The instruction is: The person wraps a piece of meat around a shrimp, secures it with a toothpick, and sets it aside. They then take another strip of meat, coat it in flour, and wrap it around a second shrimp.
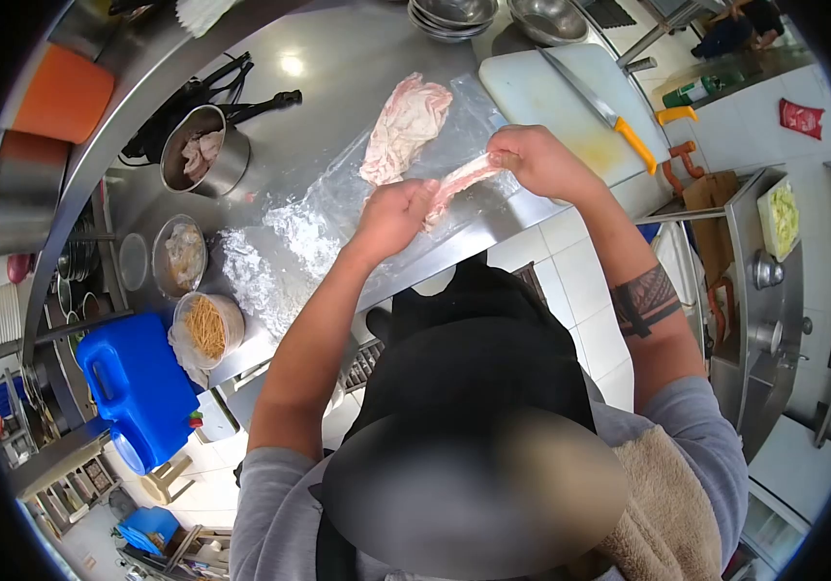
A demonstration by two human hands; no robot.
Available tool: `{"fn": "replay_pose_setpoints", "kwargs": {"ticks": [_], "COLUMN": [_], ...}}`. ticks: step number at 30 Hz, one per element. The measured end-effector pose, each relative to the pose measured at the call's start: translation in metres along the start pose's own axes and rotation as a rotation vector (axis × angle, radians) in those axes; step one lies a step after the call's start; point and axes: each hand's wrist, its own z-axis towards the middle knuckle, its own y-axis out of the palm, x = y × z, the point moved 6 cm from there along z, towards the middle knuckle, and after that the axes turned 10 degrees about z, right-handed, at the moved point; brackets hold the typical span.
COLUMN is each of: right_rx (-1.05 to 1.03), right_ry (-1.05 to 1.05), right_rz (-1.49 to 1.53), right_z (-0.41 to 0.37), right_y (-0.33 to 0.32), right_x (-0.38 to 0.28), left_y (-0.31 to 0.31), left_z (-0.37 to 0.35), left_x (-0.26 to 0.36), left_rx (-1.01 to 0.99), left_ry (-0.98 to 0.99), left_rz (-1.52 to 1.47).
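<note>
Meat strip [464, 177] is stretching above the plastic sheet's [475, 114] near side, left hand [396, 219] and right hand [539, 163] clamping it; pulling too hard is risking a tear, a slick surface a slip.

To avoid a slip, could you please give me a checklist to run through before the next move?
1. Left hand gripping the meat strip: ok.
2. Right hand gripping it too: ok.
3. Knife out of both hands: ok, lying on the cutting board.
4. White powder gathered neatly: not ok, scattered on the table.
5. Amount of meat in the pot: cannot tell, its bottom is hidden.
</note>
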Motion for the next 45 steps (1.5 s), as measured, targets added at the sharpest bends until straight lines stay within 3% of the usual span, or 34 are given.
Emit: {"fn": "replay_pose_setpoints", "kwargs": {"ticks": [4, 6, 7, 9, 10, 12, 13, 16, 18, 19, 21, 23, 25, 27, 29, 30, 32, 34, 36, 38, 41, 43, 45], "right_rx": [0.129, 0.099, 0.092, 0.117, 0.109, 0.092, 0.083, -0.015, -0.178, -0.213, -0.382, -0.478, -0.525, -0.559, -0.522, -0.485, -0.449, -0.254, -0.224, -0.187, -0.101, -0.287, -0.309], "right_ry": [-0.075, 0.291, 0.297, 0.359, 0.356, 0.183, 0.18, 0.288, 0.222, 0.209, 0.266, 0.247, 0.287, 0.334, 0.313, 0.388, 0.468, 0.646, 0.67, 0.699, 0.71, 0.743, 0.78], "right_rz": [-0.028, 0.081, 0.078, 0.123, 0.12, 0.334, 0.332, 0.401, 0.674, 0.669, 0.764, 0.771, 0.799, 0.837, 0.84, 0.893, 0.945, 1.213, 1.152, 1.093, 1.145, 1.125, 1.09], "right_z": [-0.004, -0.011, -0.014, -0.016, -0.015, -0.007, -0.005, 0.0, 0.01, 0.016, 0.025, 0.034, 0.039, 0.036, 0.032, 0.028, 0.024, 0.023, 0.027, 0.03, 0.035, 0.03, 0.019], "right_y": [-0.022, -0.045, -0.05, -0.06, -0.062, -0.058, -0.059, -0.043, -0.014, -0.001, 0.032, 0.063, 0.093, 0.136, 0.183, 0.205, 0.257, 0.306, 0.33, 0.351, 0.365, 0.373, 0.378], "right_x": [0.027, 0.044, 0.047, 0.055, 0.06, 0.049, 0.041, 0.016, -0.006, -0.024, -0.062, -0.077, -0.093, -0.088, -0.078, -0.079, -0.077, -0.066, -0.078, -0.088, -0.093, -0.094, -0.093], "left_y": [0.001, -0.005, -0.009, -0.013, -0.012, -0.019, -0.02, -0.029, -0.038, -0.05, -0.051, -0.073, -0.084, -0.111, -0.134, -0.146, -0.168, -0.181, -0.186, -0.192, -0.194, -0.194, -0.196], "left_z": [0.004, 0.005, 0.005, 0.005, 0.004, -0.006, -0.007, -0.017, -0.023, -0.029, -0.035, -0.037, -0.059, -0.084, -0.097, -0.1, -0.096, -0.085, -0.078, -0.071, -0.063, -0.057, -0.057], "left_x": [-0.029, -0.06, -0.066, -0.065, -0.067, -0.047, -0.044, -0.01, 0.027, 0.035, 0.037, 0.009, -0.026, -0.057, -0.096, -0.112, -0.148, -0.172, -0.188, -0.193, -0.21, -0.225, -0.225], "left_rx": [0.14, 0.186, 0.183, 0.138, 0.143, 0.345, 0.35, 0.467, 0.289, 0.32, -0.121, -0.117, -0.415, -0.366, -0.388, -0.387, -0.327, -0.294, -0.268, -0.088, -0.026, -0.004, 0.025], "left_ry": [-0.042, -0.18, -0.185, -0.079, -0.084, 0.184, 0.176, 0.276, 0.407, 0.387, 0.309, 0.328, 0.159, 0.107, 0.01, 0.007, 0.003, -0.015, -0.024, 0.034, -0.115, -0.083, -0.052], "left_rz": [-0.226, -0.124, -0.133, 0.153, 0.149, 0.618, 0.615, 0.482, -0.106, -0.105, -0.621, -0.506, -0.38, -0.421, -0.111, -0.117, 0.283, 0.403, 0.528, 0.879, 0.869, 0.893, 0.914]}}
